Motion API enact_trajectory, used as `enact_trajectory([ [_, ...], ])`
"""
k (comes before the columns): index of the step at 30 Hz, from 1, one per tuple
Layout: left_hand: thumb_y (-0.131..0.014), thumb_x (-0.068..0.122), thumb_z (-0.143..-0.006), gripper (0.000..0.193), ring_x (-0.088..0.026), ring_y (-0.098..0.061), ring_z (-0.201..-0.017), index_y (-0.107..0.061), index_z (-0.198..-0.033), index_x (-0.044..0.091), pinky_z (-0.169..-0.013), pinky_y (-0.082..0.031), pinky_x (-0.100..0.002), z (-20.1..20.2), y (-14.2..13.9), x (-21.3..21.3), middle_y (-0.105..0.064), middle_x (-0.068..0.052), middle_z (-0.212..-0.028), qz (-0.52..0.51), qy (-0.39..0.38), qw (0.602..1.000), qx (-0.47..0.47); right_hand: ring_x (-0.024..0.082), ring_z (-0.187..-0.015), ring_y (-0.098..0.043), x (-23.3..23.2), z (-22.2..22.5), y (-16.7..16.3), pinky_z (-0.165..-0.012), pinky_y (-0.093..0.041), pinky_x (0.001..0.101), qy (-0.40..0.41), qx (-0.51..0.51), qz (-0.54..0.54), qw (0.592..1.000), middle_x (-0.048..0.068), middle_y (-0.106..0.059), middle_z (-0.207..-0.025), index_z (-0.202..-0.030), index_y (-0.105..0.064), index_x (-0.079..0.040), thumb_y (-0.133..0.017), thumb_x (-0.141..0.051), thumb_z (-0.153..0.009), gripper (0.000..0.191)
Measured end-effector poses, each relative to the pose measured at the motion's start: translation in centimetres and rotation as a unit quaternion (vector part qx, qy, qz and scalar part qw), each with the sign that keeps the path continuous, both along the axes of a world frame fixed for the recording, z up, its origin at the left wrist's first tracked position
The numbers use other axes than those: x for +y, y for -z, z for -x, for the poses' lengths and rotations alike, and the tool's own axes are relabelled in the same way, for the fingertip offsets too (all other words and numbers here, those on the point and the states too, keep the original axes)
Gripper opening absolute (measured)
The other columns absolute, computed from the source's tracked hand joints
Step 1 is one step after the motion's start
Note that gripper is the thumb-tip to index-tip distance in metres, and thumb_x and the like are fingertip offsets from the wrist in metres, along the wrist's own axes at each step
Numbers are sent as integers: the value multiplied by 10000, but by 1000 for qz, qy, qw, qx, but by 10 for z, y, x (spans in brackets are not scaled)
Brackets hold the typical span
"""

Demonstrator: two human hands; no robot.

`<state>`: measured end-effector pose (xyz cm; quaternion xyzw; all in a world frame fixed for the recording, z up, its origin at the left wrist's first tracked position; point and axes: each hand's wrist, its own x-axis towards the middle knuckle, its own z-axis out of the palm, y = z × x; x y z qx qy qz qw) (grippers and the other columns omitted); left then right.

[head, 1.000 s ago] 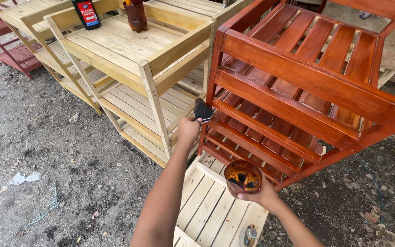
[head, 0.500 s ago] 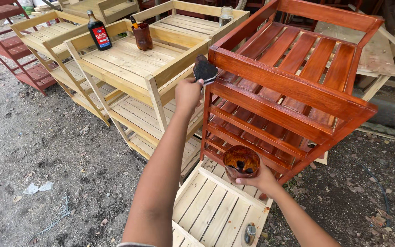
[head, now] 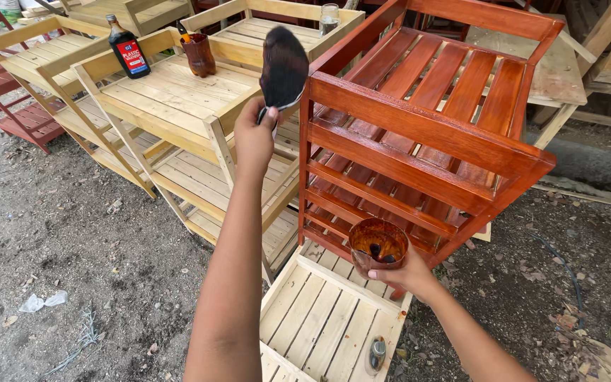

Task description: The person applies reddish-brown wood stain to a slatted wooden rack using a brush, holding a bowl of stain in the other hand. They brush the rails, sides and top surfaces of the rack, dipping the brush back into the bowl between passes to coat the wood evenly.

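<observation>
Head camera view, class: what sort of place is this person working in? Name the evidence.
Probably an outdoor furniture-making yard. Bare-wood racks stand on dirt ground, one rack is freshly stained red-brown, and the left hand lifts a brush while the right hand holds a cup of stain.

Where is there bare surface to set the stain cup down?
Bare slats on the low unpainted rack below the stain cup, apart from a small jar. The unpainted shelf top is open right of the bottle and brown cup. The red rack looks wet.

Bare wooden rack [head: 178, 92] carries a dark bottle [head: 129, 53]; a stained cup [head: 199, 55].
</observation>
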<state>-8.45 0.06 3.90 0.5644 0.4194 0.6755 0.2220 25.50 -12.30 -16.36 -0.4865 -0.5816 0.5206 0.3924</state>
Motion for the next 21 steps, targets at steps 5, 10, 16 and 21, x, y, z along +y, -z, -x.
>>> enact_trajectory([
  [5,-694,290,-951,266,-333,-694,-819,-695,-1188,168,-670,-506,-457,12,56,-26,-739,-98,-876,119,-300,887,329,244,-1307,-571,-5,1,14,-1097,-483,415,9,3,18,1000,80,-579,-1402,-1447,-402,-112,-971,-174,-528,1083],
  [10,-749,403,-893,351,-313,-686,-778,-752,-1204,241,-650,-508,-462,7,33,-23,-720,-81,-813,29,-315,877,360,225,-1289,-589,2,17,20,-1091,-486,394,-9,5,34,999,84,-608,-1388,-1447,-426,-99,-963,-157,-555,1042],
  [16,-771,391,-864,316,-271,-688,-745,-794,-1127,217,-665,-484,-473,23,2,4,-730,-49,-744,-63,-340,845,407,216,-1241,-616,9,34,22,-1066,-503,385,-14,36,39,998,86,-647,-1335,-1400,-483,-57,-951,-113,-576,950],
  [21,-751,392,-896,355,-316,-708,-788,-775,-1205,217,-676,-518,-440,24,25,16,-745,-103,-840,-22,-277,904,324,216,-1232,-623,14,39,23,-1073,-504,378,-6,29,39,999,92,-656,-1317,-1392,-493,-48,-948,-106,-587,927],
])
